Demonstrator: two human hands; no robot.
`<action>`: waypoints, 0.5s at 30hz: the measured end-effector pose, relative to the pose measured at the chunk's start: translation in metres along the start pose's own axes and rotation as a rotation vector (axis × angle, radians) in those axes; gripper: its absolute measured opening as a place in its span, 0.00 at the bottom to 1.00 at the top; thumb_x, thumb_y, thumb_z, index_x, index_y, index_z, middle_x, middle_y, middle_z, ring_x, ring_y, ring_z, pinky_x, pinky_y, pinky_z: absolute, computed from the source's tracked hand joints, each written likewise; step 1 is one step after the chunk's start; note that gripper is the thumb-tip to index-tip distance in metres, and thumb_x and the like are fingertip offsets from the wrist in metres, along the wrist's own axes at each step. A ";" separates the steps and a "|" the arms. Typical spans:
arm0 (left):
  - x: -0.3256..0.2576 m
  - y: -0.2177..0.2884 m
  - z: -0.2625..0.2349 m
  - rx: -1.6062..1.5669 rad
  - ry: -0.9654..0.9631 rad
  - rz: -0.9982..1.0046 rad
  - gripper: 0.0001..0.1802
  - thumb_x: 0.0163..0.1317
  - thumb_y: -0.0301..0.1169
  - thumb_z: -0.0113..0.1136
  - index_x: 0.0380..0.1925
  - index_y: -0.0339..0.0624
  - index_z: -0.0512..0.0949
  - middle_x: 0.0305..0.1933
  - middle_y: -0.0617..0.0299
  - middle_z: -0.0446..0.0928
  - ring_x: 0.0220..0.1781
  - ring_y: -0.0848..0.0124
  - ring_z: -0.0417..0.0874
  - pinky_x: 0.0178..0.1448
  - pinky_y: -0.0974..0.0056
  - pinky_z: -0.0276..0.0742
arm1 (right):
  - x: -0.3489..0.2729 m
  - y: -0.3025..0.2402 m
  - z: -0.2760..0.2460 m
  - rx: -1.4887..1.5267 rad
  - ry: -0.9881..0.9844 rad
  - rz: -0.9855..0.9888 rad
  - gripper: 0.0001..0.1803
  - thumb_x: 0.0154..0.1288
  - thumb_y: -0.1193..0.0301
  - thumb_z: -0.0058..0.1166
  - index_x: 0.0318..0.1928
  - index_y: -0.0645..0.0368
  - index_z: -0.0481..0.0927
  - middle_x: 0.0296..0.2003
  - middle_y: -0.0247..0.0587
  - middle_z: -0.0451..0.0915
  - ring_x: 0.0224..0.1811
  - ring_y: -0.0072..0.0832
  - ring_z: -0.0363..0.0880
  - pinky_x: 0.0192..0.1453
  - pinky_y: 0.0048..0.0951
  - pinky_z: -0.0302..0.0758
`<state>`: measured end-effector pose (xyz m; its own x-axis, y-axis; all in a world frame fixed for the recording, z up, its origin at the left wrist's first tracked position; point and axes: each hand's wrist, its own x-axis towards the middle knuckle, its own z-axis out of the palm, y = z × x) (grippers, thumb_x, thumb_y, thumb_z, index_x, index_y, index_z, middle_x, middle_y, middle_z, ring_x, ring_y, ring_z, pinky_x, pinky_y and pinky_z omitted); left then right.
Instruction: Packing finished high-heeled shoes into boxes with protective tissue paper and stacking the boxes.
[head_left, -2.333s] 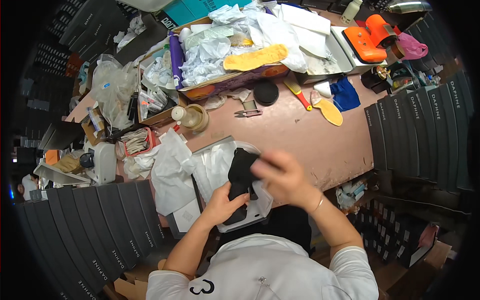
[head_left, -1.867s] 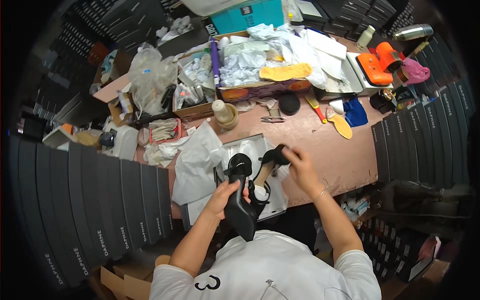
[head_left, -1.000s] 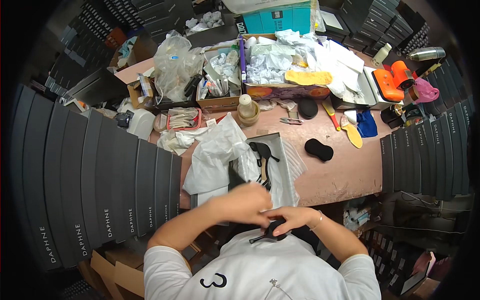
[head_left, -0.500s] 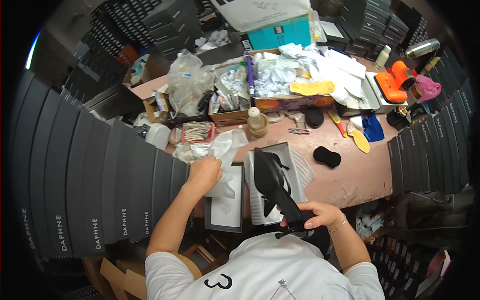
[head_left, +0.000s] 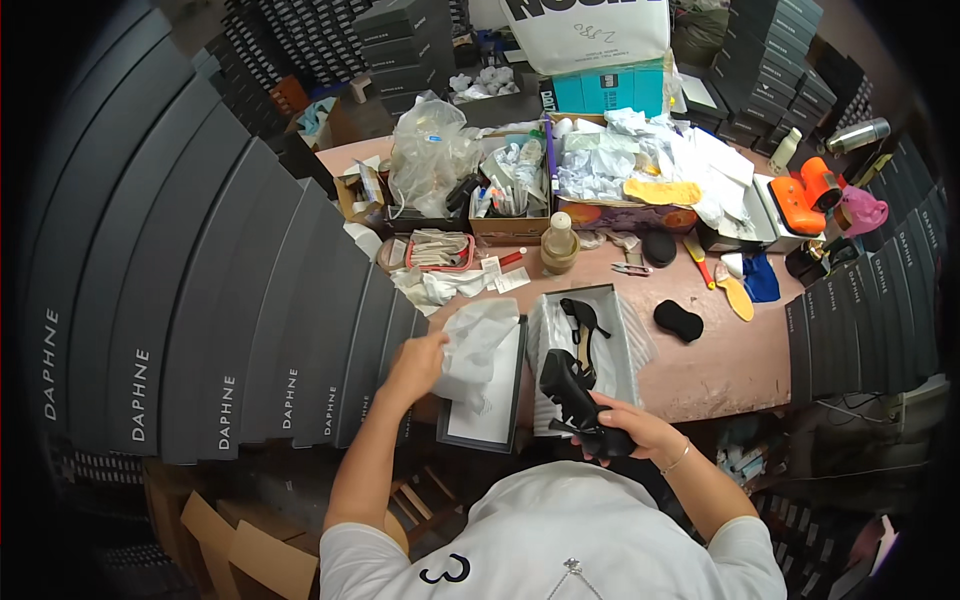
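My right hand (head_left: 640, 432) is closed round a black heeled shoe (head_left: 572, 390), held tilted over the near end of an open shoe box (head_left: 622, 345). Another black heeled shoe (head_left: 584, 330) lies inside that box, on pale wrapping. With closed fingers, my left hand (head_left: 416, 366) pinches the edge of a sheet of white tissue paper (head_left: 480, 335). That sheet hangs over the grey-rimmed box lid (head_left: 512, 385), which lies just left of the box.
Stacked dark shoe boxes (head_left: 255, 290) wall in the left side, with more (head_left: 870, 310) at the right. On the pink table (head_left: 720, 365) are a black sponge-like pad (head_left: 679, 321), a glue bottle (head_left: 559, 245), small scissors (head_left: 631, 269) and a carton of crumpled paper (head_left: 620, 165).
My left hand has drawn the tissue paper down over the lid. The held shoe has shifted, and the other shoe now shows in the box. The whole view has swung left.
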<state>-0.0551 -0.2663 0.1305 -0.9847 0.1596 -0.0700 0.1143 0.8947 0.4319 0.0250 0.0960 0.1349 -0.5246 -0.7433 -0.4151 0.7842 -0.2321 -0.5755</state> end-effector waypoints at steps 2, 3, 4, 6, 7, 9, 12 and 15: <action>0.038 -0.015 0.006 0.076 0.066 -0.062 0.11 0.61 0.25 0.48 0.39 0.39 0.79 0.34 0.44 0.80 0.38 0.47 0.81 0.42 0.46 0.75 | -0.021 -0.014 0.007 -0.045 -0.022 -0.111 0.42 0.64 0.61 0.52 0.73 0.53 0.46 0.45 0.51 0.77 0.39 0.36 0.81 0.31 0.31 0.81; 0.060 -0.020 -0.001 0.150 0.134 -0.048 0.10 0.60 0.25 0.48 0.36 0.39 0.78 0.33 0.44 0.80 0.37 0.47 0.81 0.42 0.46 0.75 | -0.028 -0.019 0.014 -0.060 -0.045 -0.175 0.44 0.63 0.60 0.54 0.73 0.54 0.46 0.46 0.51 0.77 0.39 0.36 0.82 0.31 0.32 0.81; 0.083 -0.013 -0.014 0.149 0.207 0.087 0.08 0.58 0.25 0.48 0.34 0.38 0.77 0.33 0.44 0.80 0.37 0.48 0.82 0.41 0.47 0.75 | -0.033 -0.030 0.023 -0.079 -0.030 -0.236 0.50 0.57 0.58 0.60 0.73 0.55 0.46 0.46 0.53 0.77 0.39 0.39 0.81 0.32 0.33 0.80; 0.108 0.036 -0.033 0.137 0.267 0.341 0.07 0.56 0.25 0.49 0.32 0.38 0.77 0.32 0.46 0.79 0.37 0.49 0.82 0.41 0.49 0.76 | -0.043 -0.036 0.029 -0.103 0.016 -0.357 0.54 0.51 0.55 0.64 0.72 0.58 0.48 0.46 0.54 0.77 0.41 0.40 0.81 0.41 0.37 0.79; 0.107 0.072 -0.042 0.116 0.248 0.443 0.08 0.55 0.25 0.49 0.32 0.39 0.77 0.32 0.48 0.79 0.37 0.50 0.82 0.41 0.50 0.76 | -0.047 -0.035 0.028 -0.123 -0.009 -0.416 0.54 0.51 0.55 0.65 0.72 0.61 0.49 0.46 0.54 0.77 0.42 0.41 0.81 0.44 0.38 0.79; 0.081 0.103 -0.029 -0.027 0.076 0.521 0.09 0.54 0.26 0.55 0.35 0.41 0.78 0.33 0.52 0.79 0.38 0.53 0.81 0.42 0.54 0.75 | -0.061 -0.030 0.025 -0.156 -0.153 -0.413 0.54 0.51 0.55 0.65 0.70 0.67 0.50 0.46 0.55 0.77 0.46 0.41 0.79 0.50 0.38 0.76; 0.041 0.105 -0.004 -0.191 -0.048 0.456 0.11 0.52 0.25 0.59 0.37 0.40 0.78 0.32 0.54 0.78 0.34 0.56 0.80 0.40 0.58 0.75 | -0.067 -0.019 0.019 -0.107 -0.295 -0.297 0.53 0.53 0.55 0.65 0.70 0.70 0.50 0.47 0.54 0.76 0.49 0.38 0.78 0.58 0.37 0.70; -0.009 0.089 0.011 -0.406 0.091 0.342 0.16 0.52 0.20 0.60 0.43 0.36 0.78 0.38 0.51 0.78 0.34 0.58 0.80 0.39 0.61 0.76 | -0.052 -0.002 0.008 -0.115 -0.201 -0.149 0.53 0.55 0.54 0.64 0.72 0.65 0.48 0.51 0.50 0.75 0.54 0.35 0.75 0.63 0.34 0.67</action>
<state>-0.0346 -0.1838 0.1596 -0.9096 0.3608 0.2062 0.3883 0.5614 0.7308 0.0534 0.1301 0.1638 -0.5461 -0.8185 -0.1786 0.6547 -0.2840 -0.7005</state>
